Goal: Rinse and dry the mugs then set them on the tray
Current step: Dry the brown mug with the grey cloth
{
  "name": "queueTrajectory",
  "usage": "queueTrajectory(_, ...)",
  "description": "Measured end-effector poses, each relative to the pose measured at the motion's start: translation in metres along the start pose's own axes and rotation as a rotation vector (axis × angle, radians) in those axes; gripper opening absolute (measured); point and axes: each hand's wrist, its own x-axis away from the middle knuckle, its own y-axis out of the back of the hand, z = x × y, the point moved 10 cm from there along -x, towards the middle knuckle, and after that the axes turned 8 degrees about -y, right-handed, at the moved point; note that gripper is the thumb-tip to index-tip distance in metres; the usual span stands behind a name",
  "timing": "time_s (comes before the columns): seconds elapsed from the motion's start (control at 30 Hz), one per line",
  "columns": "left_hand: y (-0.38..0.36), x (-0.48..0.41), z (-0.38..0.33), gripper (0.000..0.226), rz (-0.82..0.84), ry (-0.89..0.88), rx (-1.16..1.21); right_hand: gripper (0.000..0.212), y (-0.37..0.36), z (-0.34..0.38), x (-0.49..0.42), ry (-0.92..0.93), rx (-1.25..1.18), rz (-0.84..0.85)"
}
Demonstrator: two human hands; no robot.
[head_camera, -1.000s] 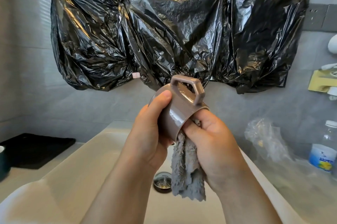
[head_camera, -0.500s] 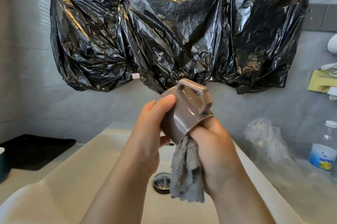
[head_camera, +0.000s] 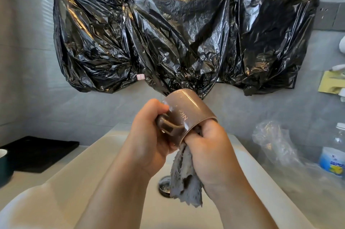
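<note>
As my left hand point(head_camera: 149, 141) grips the brown mug point(head_camera: 190, 109) and my right hand point(head_camera: 211, 154) clutches the grey cloth point(head_camera: 186, 182) inside, I judge drying underway, with the black tray point(head_camera: 43, 152) to their left unreached.

The mug point(head_camera: 188, 115) is glossy taupe-brown with pale lettering; the cloth point(head_camera: 186, 182) is grey; the tray point(head_camera: 40, 152) is black; the plastic sheeting point(head_camera: 177, 29) is shiny black; the sink point(head_camera: 119, 154) is cream

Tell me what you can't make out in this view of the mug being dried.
Head view:
Inside of the brown mug: blocked by the right hand and the grey cloth pushed into it.
Mug lettering: only "Nice" reads; the rest blurs near the left hand.
Left edge cuts off the green mug.
Label on the bottle: too small to read.
</note>
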Motion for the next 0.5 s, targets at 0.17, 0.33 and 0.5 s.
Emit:
queueTrajectory(0.17, 0.003, -0.002, -0.013, 0.034, -0.021, -0.16, -0.109, 0.025, 0.008, -0.008, -0.002, -0.139, -0.443, 0.003)
queueTrajectory(0.33, -0.002, -0.002, -0.017, 0.016, 0.01, -0.218, -0.336, 0.031, 0.022, -0.003, -0.002, -0.039, -0.129, -0.12)
queueTrajectory(0.5, -0.001, -0.002, -0.011, 0.057, 0.028, -0.176, -0.306, 0.026, 0.011, -0.001, -0.001, -0.022, 0.109, -0.042)
